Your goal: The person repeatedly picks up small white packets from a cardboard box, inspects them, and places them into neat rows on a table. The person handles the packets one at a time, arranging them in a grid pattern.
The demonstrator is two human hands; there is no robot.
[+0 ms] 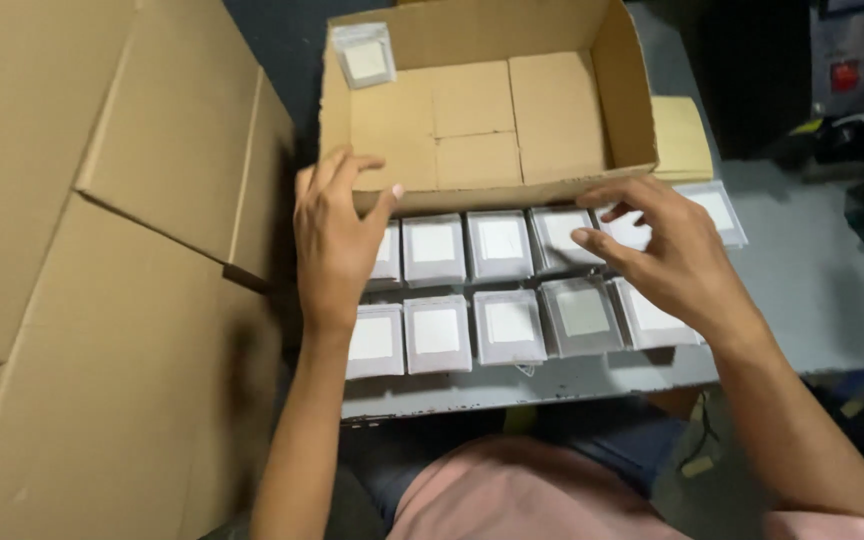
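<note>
Down the left of the frame stands a big carton, plain brown corrugated board with stiff flaps folded outward, its wall close against my left forearm.

My left hand sits left of centre, fingers spread and loose, closed on nothing; the fingertips rest on the front wall of the tray box, the thumb pointing right along its edge. That box fills the upper middle: shallow, open-topped, matte cardboard with a raw cut rim. Flat on its floor lie small brown boxes, square-cornered and packed edge to edge. One clear packet, glossy with a white square inside, leans on the box's upper left corner.

Below the box, across the centre, two rows of packets lie flat, each a shiny pouch around a pale square pad, sides touching or nearly so. Only a thin strip of table stays bare in front of the near row before the edge.

My right hand hovers at centre right over the right end of the rows, fingers apart and slightly curled, gripping nothing; whether the fingertips touch a packet I cannot tell.

The table is smooth grey metal, scuffed along its near edge, with open room at the right. In the dim upper right sits a dark machine with red buttons.
</note>
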